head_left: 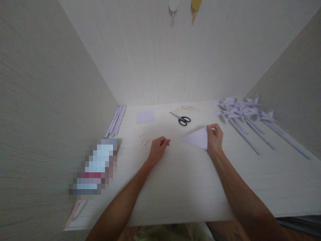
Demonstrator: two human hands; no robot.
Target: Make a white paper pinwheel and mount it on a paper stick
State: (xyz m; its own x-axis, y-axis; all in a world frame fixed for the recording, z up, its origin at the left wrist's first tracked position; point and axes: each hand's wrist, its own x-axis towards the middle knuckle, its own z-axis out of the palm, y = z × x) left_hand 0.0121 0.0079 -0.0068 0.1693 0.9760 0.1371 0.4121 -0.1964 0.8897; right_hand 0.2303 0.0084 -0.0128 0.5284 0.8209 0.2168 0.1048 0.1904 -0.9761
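Observation:
A triangular piece of folded pale lilac paper [199, 138] points left, and my right hand [215, 138] pinches it at its right edge. To the left of its tip is my left hand [159, 147], thumb and fingers pressed together. Whatever lies in that pinch, if anything, is too small to make out. Beyond both hands, black-handled scissors [182, 119] lie with their blades toward the upper left. A flat lilac paper sheet [145, 116] rests farther back on the left.
Several paper pinwheels on rolled sticks [244, 115] lie on the right. Rolled paper sticks [116, 120] sit at the back left. A blurred-out device [97, 164] stands at left. Small thin bits [188, 107] are scattered behind the scissors. Walls enclose the white table [180, 194].

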